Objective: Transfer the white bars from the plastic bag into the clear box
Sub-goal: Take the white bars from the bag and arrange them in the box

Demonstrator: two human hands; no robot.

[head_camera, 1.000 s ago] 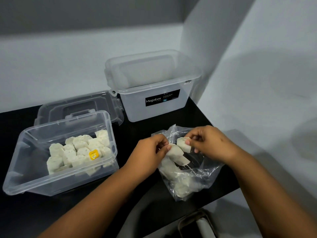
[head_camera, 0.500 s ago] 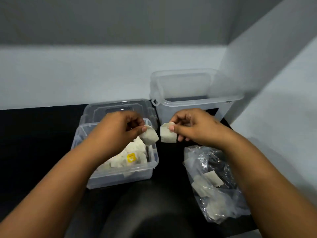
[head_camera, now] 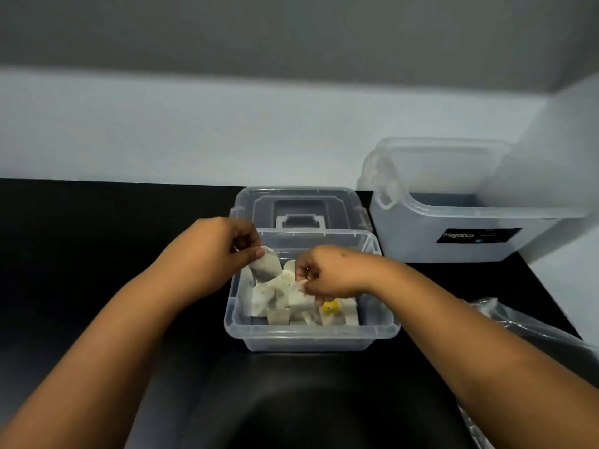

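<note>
Between my left fingertips I'm pinching one bar just over the box's left wall, while my right hand is curled low inside on another bar, pretty much touching the pile. My worry is the left one: it hangs so near the wall that a sloppy release could tip it out onto the black counter. More bars likely wait in the bag, off right and mostly cut off, so I can't tell how many.
</note>
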